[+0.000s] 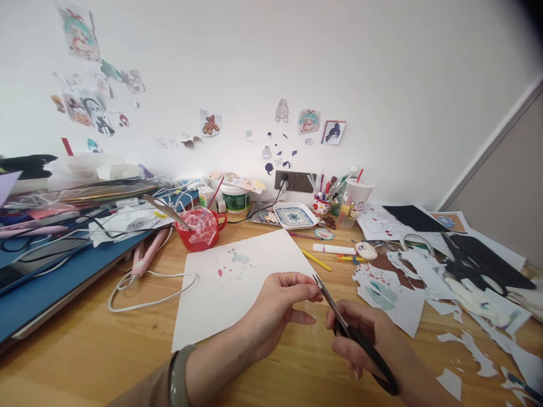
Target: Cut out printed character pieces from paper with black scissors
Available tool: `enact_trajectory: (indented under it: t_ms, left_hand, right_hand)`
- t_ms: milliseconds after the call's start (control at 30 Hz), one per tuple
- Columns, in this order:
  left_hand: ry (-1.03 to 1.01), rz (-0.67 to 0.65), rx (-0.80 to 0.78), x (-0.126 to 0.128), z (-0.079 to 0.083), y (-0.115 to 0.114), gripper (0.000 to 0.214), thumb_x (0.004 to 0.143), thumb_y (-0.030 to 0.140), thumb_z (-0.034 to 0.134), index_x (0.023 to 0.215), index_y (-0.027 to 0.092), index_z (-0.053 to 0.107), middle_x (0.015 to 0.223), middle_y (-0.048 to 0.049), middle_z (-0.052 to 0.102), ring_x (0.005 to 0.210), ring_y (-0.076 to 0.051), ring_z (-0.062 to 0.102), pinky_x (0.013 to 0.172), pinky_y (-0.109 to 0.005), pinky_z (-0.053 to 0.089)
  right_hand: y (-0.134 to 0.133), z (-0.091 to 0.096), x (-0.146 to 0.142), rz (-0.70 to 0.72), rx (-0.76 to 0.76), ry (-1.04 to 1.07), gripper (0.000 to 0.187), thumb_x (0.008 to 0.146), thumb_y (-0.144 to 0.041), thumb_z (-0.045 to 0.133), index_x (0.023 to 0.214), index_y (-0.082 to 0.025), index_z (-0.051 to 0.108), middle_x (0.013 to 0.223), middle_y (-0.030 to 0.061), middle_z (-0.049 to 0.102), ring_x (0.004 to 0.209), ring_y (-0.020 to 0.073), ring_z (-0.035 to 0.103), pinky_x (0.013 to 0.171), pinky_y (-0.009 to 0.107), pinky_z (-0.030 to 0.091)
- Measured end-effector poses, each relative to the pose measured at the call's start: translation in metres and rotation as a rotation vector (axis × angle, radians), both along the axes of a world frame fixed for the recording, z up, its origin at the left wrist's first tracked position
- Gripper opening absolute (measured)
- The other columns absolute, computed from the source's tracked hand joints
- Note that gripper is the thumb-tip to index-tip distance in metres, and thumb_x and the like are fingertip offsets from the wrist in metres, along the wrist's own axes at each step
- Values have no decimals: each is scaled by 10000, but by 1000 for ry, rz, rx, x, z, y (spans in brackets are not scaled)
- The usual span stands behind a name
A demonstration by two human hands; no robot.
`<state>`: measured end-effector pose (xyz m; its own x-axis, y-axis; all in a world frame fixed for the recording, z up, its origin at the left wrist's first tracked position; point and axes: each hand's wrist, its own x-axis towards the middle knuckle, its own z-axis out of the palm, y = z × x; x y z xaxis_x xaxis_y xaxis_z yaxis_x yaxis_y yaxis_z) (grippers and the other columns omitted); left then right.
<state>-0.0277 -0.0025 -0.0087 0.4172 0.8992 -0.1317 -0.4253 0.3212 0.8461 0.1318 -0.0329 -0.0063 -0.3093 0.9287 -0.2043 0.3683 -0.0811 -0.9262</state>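
Low in the middle, my right hand (375, 328) is closed round a pair of scissors (332, 302) with black handles, its metal blades pointing up and left. The blade tips are beside the fingertips of my left hand (275, 299), whose thumb and index finger are pinched together. Whatever is in that pinch is too small to make out. Behind my left hand lies a white sheet of paper (199, 311), partly covered by my wrist. Tiny coloured paper cutouts (240, 258) are scattered on its upper part.
Paper scraps (470, 350), a partly cut printed sheet (413, 311) and other black scissors (470, 263) lie at right. A red cup (199, 240), white dish (297, 208) and plastic drink cup (354, 200) stand behind. Cables and a pink tool (146, 251) are at left.
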Motion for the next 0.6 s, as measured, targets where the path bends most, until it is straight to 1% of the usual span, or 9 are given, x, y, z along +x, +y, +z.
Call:
enact_trajectory:
  t_ms: [167, 367, 600]
  left_hand:
    - [-7, 3, -1, 0, 0, 0, 75, 651, 177, 664, 675, 122, 619, 665, -20, 554, 669, -106, 511, 465, -156, 441]
    - [-8, 3, -9, -2, 1, 2, 88, 640, 186, 672, 671, 124, 618, 666, -22, 556, 669, -111, 512, 470, -165, 437]
    - [-9, 14, -11, -3, 3, 3, 129, 644, 231, 671, 678, 123, 610, 671, -25, 553, 676, -117, 500, 476, -173, 430]
  right_hand:
    - [-1, 0, 1, 10, 7, 10, 151, 653, -274, 564, 717, -186, 459, 492, -92, 413, 388, 62, 385, 372, 179, 380]
    - [0, 2, -1, -10, 0, -25, 140, 640, -253, 568, 704, -189, 462, 480, -94, 425, 375, 60, 389, 372, 178, 380]
    - [-2, 7, -3, -31, 4, 18, 136, 624, -262, 567, 680, -193, 465, 483, -89, 424, 359, 61, 382, 367, 186, 371]
